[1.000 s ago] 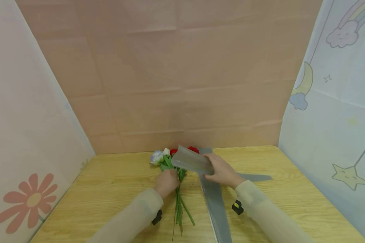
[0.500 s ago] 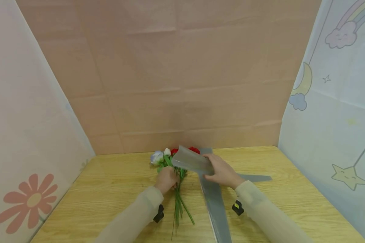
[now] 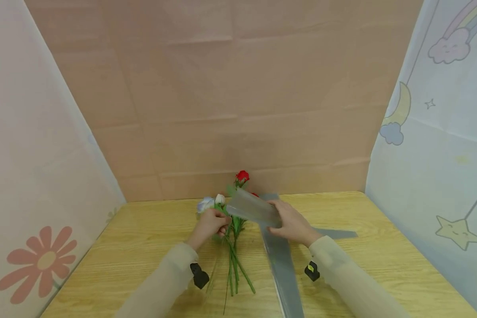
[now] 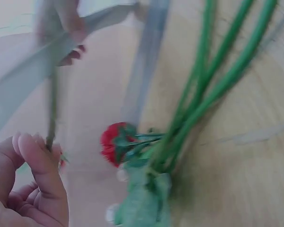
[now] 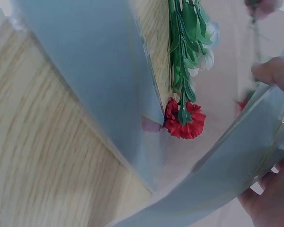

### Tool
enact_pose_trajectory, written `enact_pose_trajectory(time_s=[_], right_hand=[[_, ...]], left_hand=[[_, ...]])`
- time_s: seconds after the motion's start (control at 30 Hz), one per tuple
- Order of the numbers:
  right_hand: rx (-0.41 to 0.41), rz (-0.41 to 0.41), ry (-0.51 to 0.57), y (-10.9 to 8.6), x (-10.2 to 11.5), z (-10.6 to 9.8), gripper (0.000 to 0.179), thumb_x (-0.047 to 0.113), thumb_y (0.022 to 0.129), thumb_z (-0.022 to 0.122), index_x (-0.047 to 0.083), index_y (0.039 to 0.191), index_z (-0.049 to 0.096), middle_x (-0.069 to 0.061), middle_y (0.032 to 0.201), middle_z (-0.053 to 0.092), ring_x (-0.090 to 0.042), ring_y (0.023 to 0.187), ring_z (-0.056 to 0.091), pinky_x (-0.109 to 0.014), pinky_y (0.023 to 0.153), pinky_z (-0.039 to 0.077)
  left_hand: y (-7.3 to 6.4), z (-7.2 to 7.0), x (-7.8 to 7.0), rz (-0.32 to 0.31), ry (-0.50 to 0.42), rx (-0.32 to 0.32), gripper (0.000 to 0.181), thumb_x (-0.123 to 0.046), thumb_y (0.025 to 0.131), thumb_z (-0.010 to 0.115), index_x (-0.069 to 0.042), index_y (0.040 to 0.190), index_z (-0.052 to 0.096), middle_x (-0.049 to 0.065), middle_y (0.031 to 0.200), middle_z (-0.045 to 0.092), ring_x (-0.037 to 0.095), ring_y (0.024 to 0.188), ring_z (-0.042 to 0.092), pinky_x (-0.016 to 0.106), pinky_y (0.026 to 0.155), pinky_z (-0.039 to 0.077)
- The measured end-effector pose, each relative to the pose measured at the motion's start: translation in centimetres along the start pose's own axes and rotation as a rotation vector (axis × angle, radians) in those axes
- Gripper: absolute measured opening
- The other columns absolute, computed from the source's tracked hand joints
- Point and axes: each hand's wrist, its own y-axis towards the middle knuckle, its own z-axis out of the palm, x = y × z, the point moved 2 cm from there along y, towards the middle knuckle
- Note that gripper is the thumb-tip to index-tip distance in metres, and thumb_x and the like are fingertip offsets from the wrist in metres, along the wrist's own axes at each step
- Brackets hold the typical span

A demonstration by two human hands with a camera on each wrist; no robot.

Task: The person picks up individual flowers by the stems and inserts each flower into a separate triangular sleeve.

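My left hand (image 3: 210, 225) pinches the thin stem (image 4: 53, 104) of a red rose (image 3: 242, 176) between thumb and fingers. The rose head stands upright above a curled translucent wrapping sheet (image 3: 250, 206), which hides part of its stem. My right hand (image 3: 290, 223) grips that sheet, thumb on one side and fingers on the other. Below my left hand, green stems (image 3: 236, 274) lie on the table. At their far end are a pale blue-white flower (image 3: 205, 204), a white tulip (image 3: 220, 199) and a red carnation (image 5: 185, 119).
A long grey translucent sheet (image 3: 282, 269) lies on the wooden table (image 3: 151, 260), right of the stems. Another grey strip (image 3: 335, 232) extends right beyond my right hand. A brown backdrop (image 3: 183, 110) and printed side panels (image 3: 437, 176) enclose the table.
My left hand has drawn back slightly up and left from the stems, raising the red rose above the sheet's edge. My right hand keeps its hold on the sheet, nearly still.
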Motion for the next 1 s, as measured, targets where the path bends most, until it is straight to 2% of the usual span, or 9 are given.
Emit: enact_pose_trajectory(time_s=[0.13, 0.27, 0.33, 0.43, 0.53, 0.6, 0.7, 0.9, 1.0], right_hand=[[-0.007, -0.002, 0.004, 0.0, -0.2, 0.1, 0.074, 0.032, 0.08, 0.077, 0.01, 0.141, 0.042, -0.009, 0.138, 0.05, -0.029, 0.123, 0.051, -0.051, 0.1, 0.044], [-0.012, -0.012, 0.0, 0.0, -0.4, 0.4, 0.074, 0.032, 0.08, 0.078, 0.01, 0.141, 0.042, -0.01, 0.138, 0.05, -0.029, 0.123, 0.052, -0.051, 0.099, 0.044], [-0.017, -0.022, -0.004, -0.1, -0.5, 0.5, 0.074, 0.031, 0.08, 0.078, 0.009, 0.141, 0.042, -0.01, 0.139, 0.05, -0.03, 0.122, 0.052, -0.052, 0.099, 0.045], [-0.022, -0.026, 0.001, -0.1, -0.5, 0.6, 0.074, 0.029, 0.08, 0.079, 0.008, 0.14, 0.042, -0.011, 0.138, 0.05, -0.031, 0.122, 0.052, -0.052, 0.099, 0.045], [-0.024, -0.031, -0.005, -0.2, -0.5, 0.7, 0.073, 0.027, 0.08, 0.079, 0.007, 0.14, 0.042, -0.012, 0.137, 0.051, -0.031, 0.121, 0.052, -0.052, 0.098, 0.045], [-0.023, -0.03, -0.003, -0.2, -0.4, 0.7, 0.073, 0.027, 0.08, 0.079, 0.007, 0.14, 0.042, -0.012, 0.136, 0.051, -0.031, 0.12, 0.053, -0.052, 0.097, 0.045], [-0.021, -0.031, -0.004, -0.1, -0.4, 0.8, 0.072, 0.028, 0.08, 0.078, 0.007, 0.139, 0.042, -0.011, 0.134, 0.052, -0.03, 0.119, 0.054, -0.051, 0.096, 0.046], [-0.011, -0.021, -0.018, -0.1, -0.5, 0.8, 0.074, 0.029, 0.08, 0.079, 0.008, 0.14, 0.042, -0.011, 0.135, 0.052, -0.03, 0.119, 0.054, -0.05, 0.097, 0.046], [-0.011, -0.013, -0.012, -0.1, -0.6, 0.8, 0.074, 0.029, 0.078, 0.08, 0.008, 0.139, 0.043, -0.011, 0.135, 0.051, -0.029, 0.12, 0.053, -0.05, 0.098, 0.045]], left_hand=[[-0.9, -1.7, -1.4, 0.061, -0.088, -0.074, 0.019, -0.012, 0.094, 0.063, 0.002, 0.083, 0.066, 0.007, 0.064, 0.061, 0.011, 0.05, 0.055, 0.026, 0.051, 0.052], [-1.9, -4.0, -3.2, 0.172, -0.175, -0.24, 0.019, -0.015, 0.096, 0.062, 0.003, 0.091, 0.065, 0.008, 0.069, 0.063, 0.01, 0.053, 0.059, 0.026, 0.053, 0.054], [-2.4, -5.2, -4.2, 0.293, -0.231, -0.362, 0.023, -0.017, 0.096, 0.062, 0.005, 0.093, 0.065, 0.008, 0.069, 0.064, 0.009, 0.053, 0.06, 0.025, 0.054, 0.055], [-3.2, -6.7, -5.8, 0.511, -0.333, -0.536, 0.026, -0.018, 0.097, 0.061, 0.007, 0.093, 0.062, 0.005, 0.071, 0.064, 0.007, 0.054, 0.061, 0.023, 0.055, 0.055], [-4.1, -7.4, -7.1, 0.716, -0.439, -0.654, 0.021, -0.015, 0.097, 0.06, 0.006, 0.092, 0.06, 0.002, 0.071, 0.064, 0.008, 0.054, 0.062, 0.022, 0.055, 0.055], [-4.5, -7.5, -7.7, 0.809, -0.507, -0.686, 0.014, -0.011, 0.097, 0.059, 0.002, 0.09, 0.06, 0.001, 0.072, 0.065, 0.009, 0.054, 0.062, 0.021, 0.056, 0.054], [-5.1, -7.3, -8.1, 0.898, -0.594, -0.712, 0.008, -0.006, 0.096, 0.059, -0.003, 0.089, 0.061, 0.002, 0.072, 0.065, 0.01, 0.053, 0.062, 0.022, 0.054, 0.054], [-5.6, -7.2, -8.6, 1.013, -0.683, -0.777, 0.008, -0.001, 0.096, 0.057, 0.002, 0.089, 0.061, 0.005, 0.072, 0.064, 0.012, 0.054, 0.061, 0.023, 0.054, 0.054], [-5.5, -7.1, -8.7, 1.029, -0.69, -0.776, 0.008, 0.0, 0.095, 0.057, 0.003, 0.088, 0.06, 0.005, 0.072, 0.064, 0.013, 0.055, 0.062, 0.023, 0.055, 0.054]])
